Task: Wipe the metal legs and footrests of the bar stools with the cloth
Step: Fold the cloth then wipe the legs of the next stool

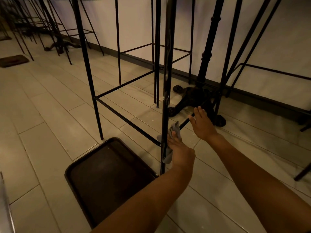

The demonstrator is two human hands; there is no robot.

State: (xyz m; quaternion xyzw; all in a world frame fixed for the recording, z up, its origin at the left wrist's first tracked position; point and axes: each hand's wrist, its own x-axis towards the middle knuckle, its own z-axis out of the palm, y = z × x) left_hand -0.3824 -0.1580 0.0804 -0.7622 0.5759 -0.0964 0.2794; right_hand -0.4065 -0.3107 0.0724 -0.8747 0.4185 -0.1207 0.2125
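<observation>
Both forearms bare, no sleeves; left hand [180,153], right hand [202,124] ungloved.

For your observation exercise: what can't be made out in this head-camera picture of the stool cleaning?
- Stool seats: cut off by the top edge, above the near leg.
- Left hand grip on the cloth: fingers hidden behind leg and cloth.
- Right hand contact with the footrest: palm hidden.
- Far stools: dim, blurred.

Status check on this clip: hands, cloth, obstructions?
Left hand pressing grey cloth on stool leg. Right hand open at footrest bar. Dark tray beside leg.
</observation>
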